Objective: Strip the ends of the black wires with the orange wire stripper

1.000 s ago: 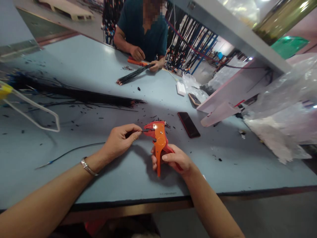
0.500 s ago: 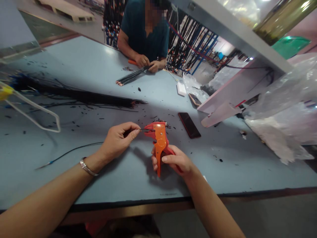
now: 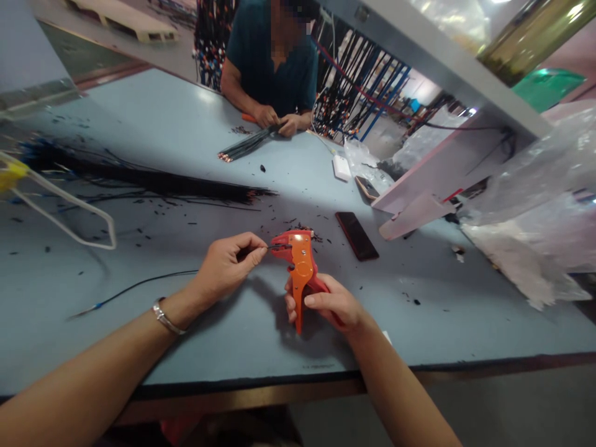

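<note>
Between the thumb and fingers of my left hand [image 3: 231,262] is a thin black wire [image 3: 145,280]. One end of it reaches the jaws of an orange and red wire stripper [image 3: 302,264]; the other trails left over the table to a blue-collared tip. My right hand [image 3: 328,302] is wrapped around the stripper's handles and holds it upright, jaws pointing left. Whether the jaws are clamped on the wire I cannot tell. Small dark scraps [image 3: 318,236] lie just behind the stripper's head.
A long bundle of black wires [image 3: 153,180] lies at the left, near a white wire frame [image 3: 100,214]. A dark phone [image 3: 356,236] rests right of the stripper. Across the table [image 3: 447,329] a person [image 3: 267,68] handles another wire bundle [image 3: 246,143]. Plastic bags [image 3: 526,248] are piled at right.
My left hand has shifted slightly right, bringing the wire further into the stripper's jaws. My right hand and the stripper have stayed almost in place.
</note>
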A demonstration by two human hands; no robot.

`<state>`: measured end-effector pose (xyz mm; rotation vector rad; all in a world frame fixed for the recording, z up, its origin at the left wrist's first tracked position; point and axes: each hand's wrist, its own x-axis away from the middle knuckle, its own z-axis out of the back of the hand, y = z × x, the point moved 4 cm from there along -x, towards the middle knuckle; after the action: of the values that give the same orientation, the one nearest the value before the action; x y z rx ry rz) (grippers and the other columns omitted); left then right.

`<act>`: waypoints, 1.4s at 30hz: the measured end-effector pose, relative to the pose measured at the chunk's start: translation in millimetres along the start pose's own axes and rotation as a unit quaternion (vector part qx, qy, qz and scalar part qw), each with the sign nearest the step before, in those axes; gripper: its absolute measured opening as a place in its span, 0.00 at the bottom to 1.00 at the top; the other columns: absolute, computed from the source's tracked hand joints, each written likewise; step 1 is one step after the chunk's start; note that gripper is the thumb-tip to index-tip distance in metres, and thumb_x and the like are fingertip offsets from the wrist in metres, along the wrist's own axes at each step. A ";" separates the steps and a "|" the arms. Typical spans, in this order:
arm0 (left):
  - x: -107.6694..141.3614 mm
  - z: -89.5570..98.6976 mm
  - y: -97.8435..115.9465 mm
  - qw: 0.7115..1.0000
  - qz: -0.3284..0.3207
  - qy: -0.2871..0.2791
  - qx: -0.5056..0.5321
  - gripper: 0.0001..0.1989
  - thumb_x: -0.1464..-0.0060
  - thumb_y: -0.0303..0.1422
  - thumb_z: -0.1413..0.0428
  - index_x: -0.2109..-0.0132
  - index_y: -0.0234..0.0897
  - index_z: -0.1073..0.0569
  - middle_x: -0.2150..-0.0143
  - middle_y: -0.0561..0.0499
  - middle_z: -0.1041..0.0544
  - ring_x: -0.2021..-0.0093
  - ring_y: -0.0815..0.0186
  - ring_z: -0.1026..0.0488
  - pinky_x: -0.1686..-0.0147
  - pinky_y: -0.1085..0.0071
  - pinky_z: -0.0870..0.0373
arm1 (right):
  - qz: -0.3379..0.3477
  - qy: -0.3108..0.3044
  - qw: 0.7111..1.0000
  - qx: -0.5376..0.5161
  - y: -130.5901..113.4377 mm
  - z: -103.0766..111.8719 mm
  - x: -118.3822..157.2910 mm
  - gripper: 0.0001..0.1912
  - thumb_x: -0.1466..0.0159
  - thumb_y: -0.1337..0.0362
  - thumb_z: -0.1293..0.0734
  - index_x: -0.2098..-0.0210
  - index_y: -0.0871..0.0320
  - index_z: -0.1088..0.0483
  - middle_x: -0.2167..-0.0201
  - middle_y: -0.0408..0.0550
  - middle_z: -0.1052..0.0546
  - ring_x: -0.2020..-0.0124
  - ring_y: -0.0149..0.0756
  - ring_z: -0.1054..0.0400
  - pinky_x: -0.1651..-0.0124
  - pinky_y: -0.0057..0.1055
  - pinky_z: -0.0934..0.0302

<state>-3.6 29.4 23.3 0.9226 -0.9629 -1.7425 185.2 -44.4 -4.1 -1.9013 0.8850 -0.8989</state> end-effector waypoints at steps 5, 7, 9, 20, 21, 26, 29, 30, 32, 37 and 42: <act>1.4 -1.5 0.1 1.000 0.000 -0.011 -0.003 0.13 0.46 0.41 0.47 0.69 0.36 0.26 0.74 0.53 0.28 0.73 0.68 0.34 0.71 0.74 0.36 | 0.002 -0.002 1.000 0.014 -0.8 -1.8 0.2 0.21 0.44 0.58 0.26 0.57 0.65 0.30 0.67 0.50 0.26 0.69 0.36 0.28 0.67 0.31 0.32; 1.8 -2.0 0.2 1.000 -0.001 -0.014 -0.007 0.13 0.46 0.41 0.47 0.68 0.36 0.26 0.74 0.53 0.28 0.73 0.68 0.35 0.71 0.74 0.36 | 0.004 0.000 1.000 0.018 -1.1 -2.6 0.2 0.21 0.44 0.57 0.26 0.57 0.65 0.30 0.67 0.50 0.26 0.69 0.35 0.28 0.67 0.31 0.32; 2.0 -2.0 0.7 1.000 -0.004 -0.014 -0.009 0.13 0.46 0.41 0.47 0.68 0.36 0.26 0.74 0.53 0.28 0.73 0.68 0.35 0.71 0.74 0.37 | 0.006 0.004 1.000 0.024 -1.6 -3.6 0.4 0.21 0.44 0.56 0.26 0.58 0.65 0.30 0.68 0.50 0.26 0.70 0.35 0.28 0.67 0.31 0.32; 2.0 0.4 7.0 0.999 -0.044 -0.009 -0.027 0.13 0.46 0.40 0.48 0.69 0.35 0.26 0.77 0.55 0.29 0.76 0.71 0.36 0.74 0.77 0.39 | 0.025 0.014 0.998 0.059 -0.6 -4.5 -2.3 0.19 0.44 0.55 0.26 0.64 0.63 0.32 0.72 0.45 0.29 0.75 0.32 0.32 0.76 0.28 0.34; 1.9 0.5 7.2 0.999 -0.046 -0.006 -0.027 0.13 0.45 0.40 0.48 0.69 0.35 0.26 0.77 0.55 0.29 0.76 0.71 0.36 0.74 0.77 0.39 | 0.027 0.013 0.998 0.062 -0.7 -4.5 -2.5 0.19 0.43 0.55 0.27 0.64 0.62 0.33 0.72 0.45 0.29 0.75 0.32 0.32 0.76 0.27 0.34; 1.7 1.7 8.7 0.997 -0.071 -0.005 -0.038 0.12 0.45 0.38 0.48 0.70 0.35 0.26 0.77 0.55 0.28 0.76 0.71 0.35 0.74 0.77 0.39 | 0.022 -0.001 0.997 0.070 -3.6 -5.5 -2.2 0.18 0.43 0.54 0.27 0.65 0.62 0.33 0.73 0.45 0.30 0.75 0.31 0.33 0.76 0.27 0.35; 2.0 2.5 8.5 0.994 -0.094 -0.011 -0.057 0.12 0.45 0.37 0.49 0.69 0.35 0.26 0.76 0.54 0.27 0.76 0.71 0.34 0.73 0.77 0.38 | 0.021 -0.010 0.996 0.082 -5.3 -4.9 -1.8 0.18 0.42 0.54 0.28 0.66 0.63 0.33 0.74 0.44 0.30 0.75 0.31 0.33 0.75 0.27 0.35; 2.1 2.6 7.9 0.993 -0.100 -0.014 -0.061 0.12 0.44 0.37 0.49 0.69 0.35 0.25 0.76 0.54 0.26 0.76 0.71 0.34 0.73 0.77 0.38 | 0.022 -0.011 0.996 0.085 -5.2 -4.2 -1.7 0.18 0.42 0.54 0.28 0.66 0.62 0.33 0.74 0.44 0.30 0.76 0.31 0.33 0.75 0.27 0.35; 2.0 2.5 6.3 0.992 -0.106 -0.017 -0.064 0.12 0.44 0.36 0.49 0.68 0.35 0.25 0.75 0.54 0.26 0.75 0.71 0.34 0.73 0.77 0.38 | 0.021 -0.007 0.996 0.089 -4.0 -2.4 -1.5 0.17 0.42 0.55 0.28 0.66 0.62 0.33 0.75 0.44 0.30 0.76 0.31 0.33 0.76 0.27 0.35; 0.8 1.7 4.1 0.994 -0.092 -0.010 -0.052 0.12 0.45 0.37 0.48 0.69 0.35 0.25 0.76 0.54 0.26 0.76 0.71 0.34 0.74 0.77 0.38 | 0.030 0.007 0.995 0.098 0.6 -0.2 -1.7 0.16 0.40 0.55 0.29 0.67 0.62 0.33 0.75 0.43 0.30 0.78 0.30 0.33 0.77 0.26 0.36; 1.6 1.8 6.2 0.995 -0.083 0.003 -0.046 0.12 0.45 0.37 0.48 0.69 0.35 0.25 0.78 0.55 0.28 0.77 0.72 0.37 0.75 0.77 0.40 | 0.030 0.010 0.997 0.072 0.5 -3.7 -2.4 0.18 0.43 0.54 0.28 0.65 0.63 0.32 0.74 0.45 0.29 0.76 0.32 0.32 0.77 0.27 0.34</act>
<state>-3.5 26.5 29.4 0.9704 -0.8131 -1.9069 180.8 -44.0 -3.7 -1.7373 0.8620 -0.9222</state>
